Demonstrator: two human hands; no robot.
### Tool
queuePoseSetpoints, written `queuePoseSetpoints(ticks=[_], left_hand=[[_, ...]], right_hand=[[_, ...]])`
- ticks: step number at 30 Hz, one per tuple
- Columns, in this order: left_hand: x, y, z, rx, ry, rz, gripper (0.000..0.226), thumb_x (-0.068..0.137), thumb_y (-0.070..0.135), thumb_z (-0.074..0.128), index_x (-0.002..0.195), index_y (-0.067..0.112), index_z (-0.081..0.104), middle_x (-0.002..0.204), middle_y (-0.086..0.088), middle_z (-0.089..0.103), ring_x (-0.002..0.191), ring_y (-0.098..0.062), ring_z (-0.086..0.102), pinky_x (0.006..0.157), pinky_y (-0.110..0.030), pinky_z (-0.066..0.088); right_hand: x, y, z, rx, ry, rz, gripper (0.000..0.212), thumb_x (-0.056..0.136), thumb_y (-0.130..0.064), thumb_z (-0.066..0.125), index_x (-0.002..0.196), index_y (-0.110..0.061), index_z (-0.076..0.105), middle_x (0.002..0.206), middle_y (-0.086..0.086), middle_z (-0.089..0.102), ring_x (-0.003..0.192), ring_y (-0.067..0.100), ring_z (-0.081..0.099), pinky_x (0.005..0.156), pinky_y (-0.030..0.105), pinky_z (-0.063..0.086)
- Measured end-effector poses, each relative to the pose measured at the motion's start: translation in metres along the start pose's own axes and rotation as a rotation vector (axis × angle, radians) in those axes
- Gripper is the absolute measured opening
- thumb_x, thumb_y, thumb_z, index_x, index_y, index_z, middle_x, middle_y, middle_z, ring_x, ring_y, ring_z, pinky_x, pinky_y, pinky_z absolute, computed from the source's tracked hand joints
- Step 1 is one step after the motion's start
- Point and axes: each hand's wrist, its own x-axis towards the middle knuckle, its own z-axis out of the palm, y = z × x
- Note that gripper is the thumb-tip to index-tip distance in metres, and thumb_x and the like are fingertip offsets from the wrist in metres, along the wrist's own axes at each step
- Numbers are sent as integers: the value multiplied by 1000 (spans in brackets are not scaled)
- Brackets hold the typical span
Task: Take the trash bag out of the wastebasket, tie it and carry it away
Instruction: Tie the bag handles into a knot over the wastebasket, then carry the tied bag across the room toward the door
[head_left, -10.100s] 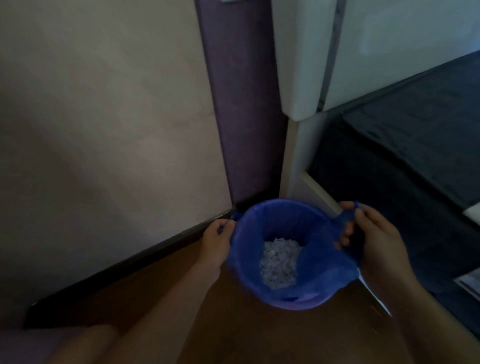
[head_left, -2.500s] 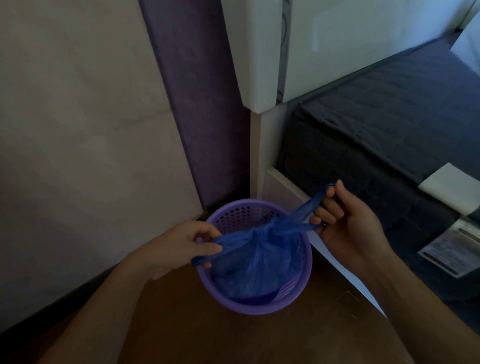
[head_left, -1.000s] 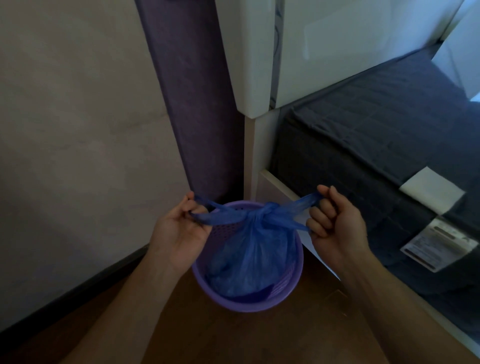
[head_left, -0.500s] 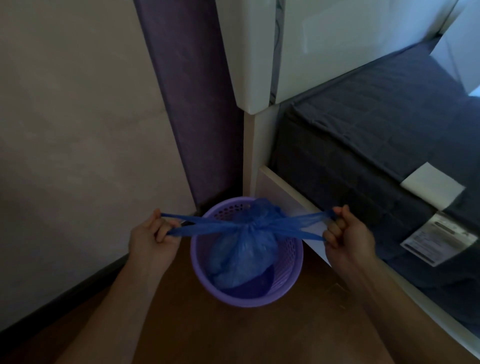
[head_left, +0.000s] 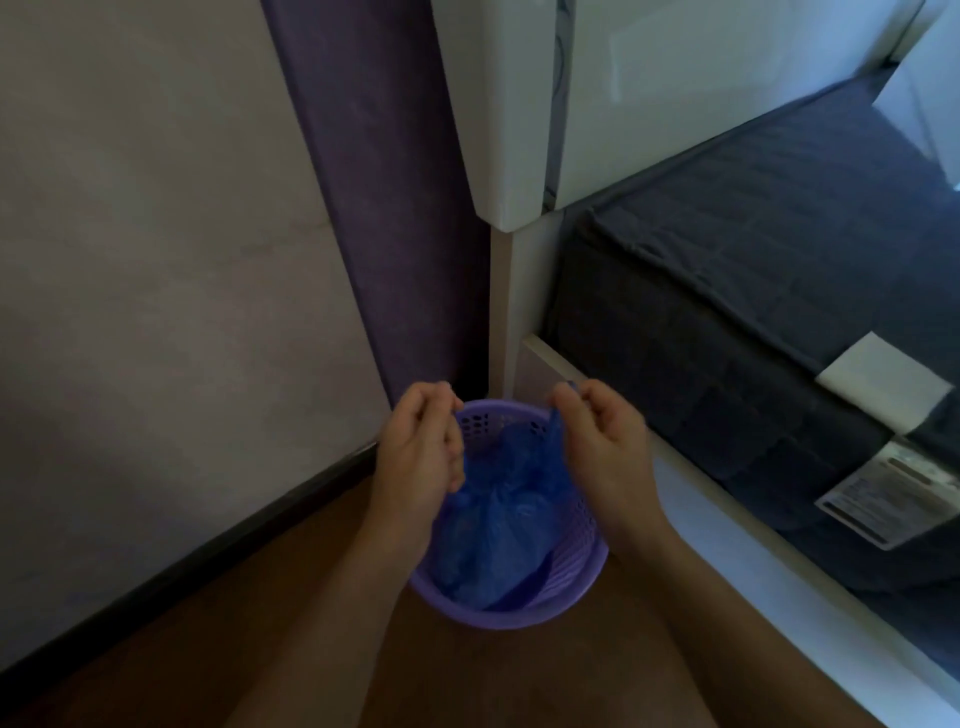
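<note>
Tying step in hand. Left hand (head_left: 421, 457) and right hand (head_left: 605, 447) each pinched handle of trash bag (head_left: 493, 540), bag inside wastebasket (head_left: 571, 597). Next: second knot, then lift.

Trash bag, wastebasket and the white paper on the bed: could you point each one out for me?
Trash bag (head_left: 491, 540), head view, on the bunched blue body.
Wastebasket (head_left: 582, 566), head view, on the perforated purple inner wall at right.
White paper (head_left: 883, 387), head view, on the middle of the sheet.
</note>
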Motion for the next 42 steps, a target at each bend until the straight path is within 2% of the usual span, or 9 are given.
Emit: queuePoseSetpoints(ticks=[6, 15, 19, 23, 25, 28, 33, 37, 42], left_hand=[[-8, 3, 13, 84, 28, 74, 34, 103, 26, 44, 72, 18, 53, 56, 6, 44, 55, -15, 43, 59, -38, 42], [-22, 53, 19, 100, 105, -22, 32, 101, 23, 50, 70, 18, 58, 50, 6, 40, 48, -11, 37, 50, -33, 32], [-42, 147, 34, 113, 145, -46, 31, 100, 18, 51, 71, 9, 56, 47, 8, 49, 47, -7, 43, 55, -30, 37], [-66, 256, 44, 127, 173, -19, 29, 92, 29, 54, 68, 14, 56, 49, 8, 51, 51, -11, 45, 61, -37, 38], [-80, 318, 49, 128, 182, -23, 27, 89, 31, 54, 66, 18, 56, 50, 8, 51, 52, -13, 45, 61, -38, 38], [-103, 415, 56, 156, 180, -9, 30, 97, 21, 55, 68, 18, 56, 52, 9, 53, 55, -13, 48, 63, -37, 42], [-148, 560, 65, 197, 172, 24, 38, 98, 15, 53, 63, 25, 49, 54, 12, 52, 54, -4, 46, 62, -27, 40], [-179, 623, 68, 178, 148, 60, 35, 99, 20, 53, 65, 27, 49, 57, 9, 47, 56, -9, 43, 59, -31, 39], [-204, 657, 72, 185, 133, 125, 34, 100, 20, 53, 68, 28, 47, 54, 13, 48, 51, -2, 42, 55, -21, 37]], right_hand=[[0, 4, 12, 33, -31, 52, 22, 102, -30, 49, 87, -16, 58, 59, -2, 50, 54, 15, 48, 53, 35, 42], [-8, -52, 7, 100, 26, 78, 26, 102, -22, 51, 77, -16, 55, 56, 3, 45, 53, 17, 44, 51, 29, 41], [-10, -146, -5, 71, 26, 67, 29, 100, -15, 52, 73, -22, 56, 53, -14, 51, 52, 2, 46, 53, 18, 41], [-13, -261, -24, 42, 21, 39, 25, 94, -23, 57, 73, -12, 61, 61, 4, 57, 58, 5, 51, 57, 22, 43], [-18, -325, -33, 36, -1, 31, 24, 90, -26, 56, 70, -14, 61, 59, 0, 55, 59, 5, 51, 57, 22, 43], [-30, -424, -47, 46, -41, 19, 24, 92, -19, 56, 70, -10, 59, 59, -7, 54, 59, 3, 49, 58, 20, 42], [-54, -570, -65, 60, -45, -5, 24, 97, -8, 56, 74, -5, 60, 64, 10, 56, 61, 9, 52, 59, 24, 45], [-73, -639, -74, 74, 1, -32, 26, 94, -7, 58, 69, -4, 55, 59, 5, 50, 57, 11, 47, 56, 29, 43], [-91, -673, -77, 72, 75, -75, 29, 95, -12, 59, 71, 3, 54, 64, 23, 48, 57, 17, 45, 58, 36, 42]])
